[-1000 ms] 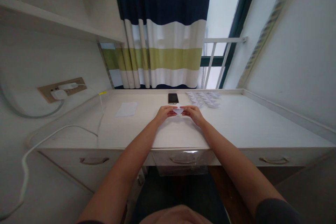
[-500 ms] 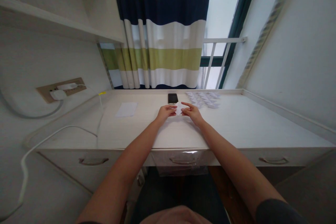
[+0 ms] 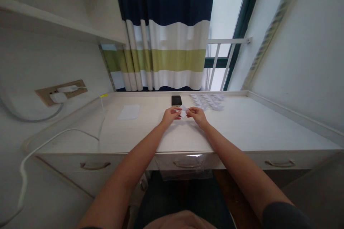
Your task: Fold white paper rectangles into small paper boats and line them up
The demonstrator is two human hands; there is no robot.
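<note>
Between my two hands is a small piece of white paper [image 3: 184, 111], held up over the desk [image 3: 185, 139]. My left hand [image 3: 170, 115] pinches its left side, and my right hand [image 3: 197, 116] has fingers closed on its right side. The paper looks folded, but its exact shape is too small to make out. Just beyond my hands lies a dark phone [image 3: 176, 100]. Several folded white paper pieces [image 3: 208, 101] are laid out in rows behind my right hand.
A stack of white paper sheets [image 3: 129, 112] lies on the desk's left. White cables [image 3: 61, 134] run from a wall socket [image 3: 61, 92] over the left edge. A striped curtain [image 3: 177, 35] hangs behind the desk. Clear plastic film [image 3: 185, 166] covers the middle drawer front.
My right index finger, stretched out before, has come down onto the paper. The paper has tilted slightly between my hands. Other things on the desk stay where they were.
</note>
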